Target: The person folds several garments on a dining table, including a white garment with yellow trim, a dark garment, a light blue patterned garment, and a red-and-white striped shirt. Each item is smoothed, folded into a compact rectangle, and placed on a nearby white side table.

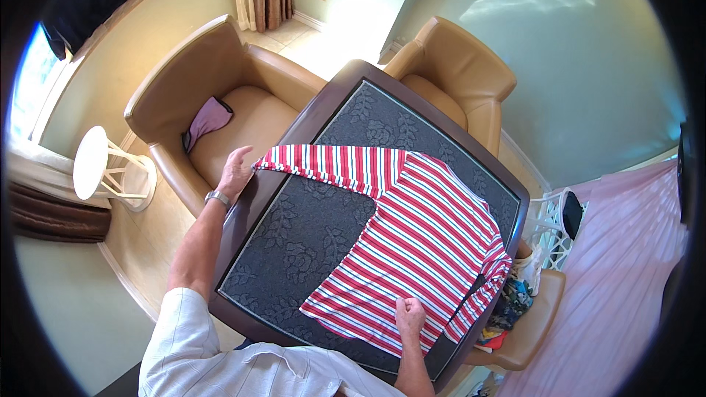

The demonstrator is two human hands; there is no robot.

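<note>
A long-sleeved shirt (411,231) with red, white and dark stripes lies spread on the table. One sleeve (331,165) stretches left across the tabletop to its edge. The other sleeve (485,292) is bent down along the shirt's right side. My left hand (236,175), with a metal watch at the wrist, is at the table's left edge beside the first sleeve's cuff. Its fingers are apart, and whether it touches the cuff is unclear. My right hand (411,317) is closed in a fist on the shirt near the hem, with no fabric visibly gathered in it.
The table (325,231) has a dark floral inlay and a raised brown rim. Tan armchairs (259,107) stand beyond it, one holding a pink cloth (209,118). A pile of clothes (510,303) rests on a tan seat (543,320) at right. A white side table (92,162) stands left.
</note>
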